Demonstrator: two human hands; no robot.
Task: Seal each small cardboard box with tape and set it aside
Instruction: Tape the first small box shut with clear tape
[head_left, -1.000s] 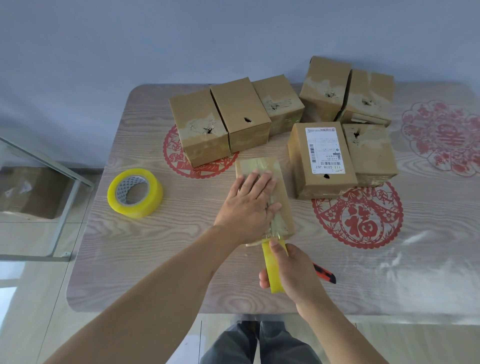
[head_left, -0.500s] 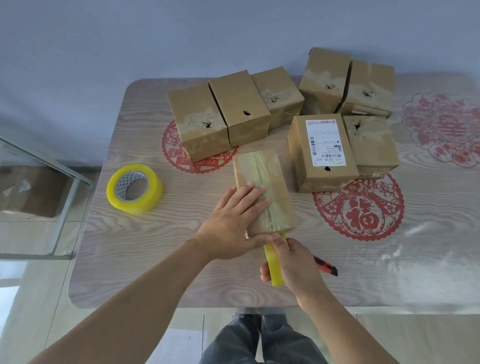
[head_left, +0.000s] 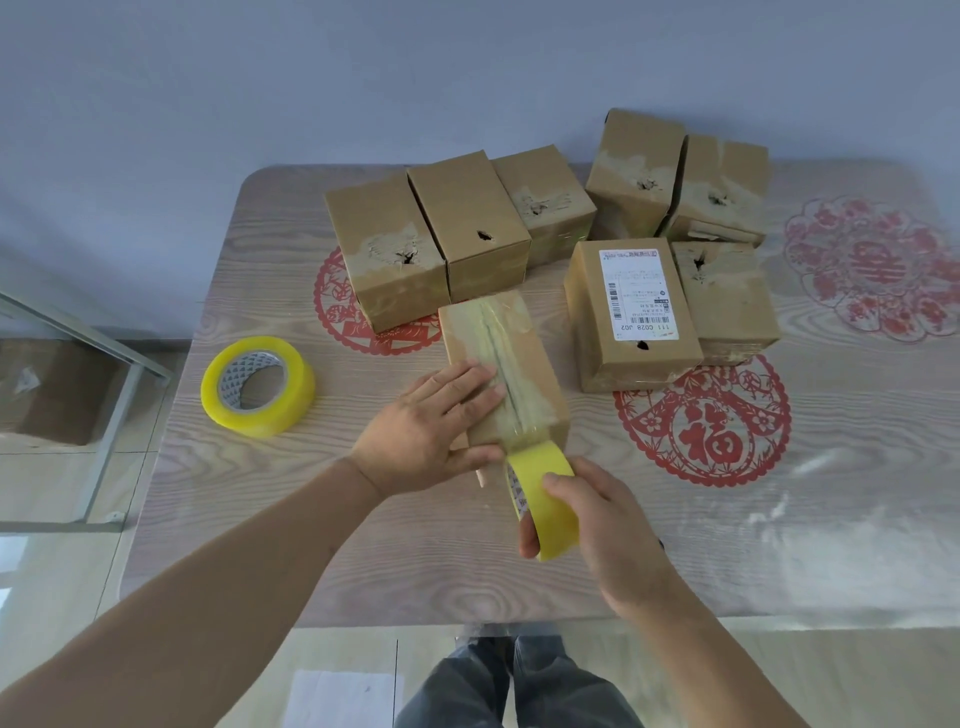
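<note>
Cardboard with a shiny strip of tape down its long seam, the box being sealed (head_left: 501, 374) lies near the front middle of the table (head_left: 779, 545), its far end almost touching the nearest box of the left-hand cluster (head_left: 384, 249). The left hand (head_left: 434, 434) presses flat on the left half of its top, fingers straight and the thumb along the near edge. Just in front of that near edge, the right hand (head_left: 602, 525) grips the yellow tape roll (head_left: 543, 499), fingers curled over its rim, with the tape apparently running from the roll up onto the seam; whether it has reached down the front face is hard to tell.

The step in hand looks like finishing the top strip. Next, the tape likely has to be pulled down over the near edge, pressed on and severed, so the holding hand must keep the box from sliding toward the person.

Left of the box sits a spare tape roll (head_left: 258, 385). Behind and to its right stand more boxes, one with a shipping label (head_left: 636, 306), over red paper-cut decorations (head_left: 706, 421).
</note>
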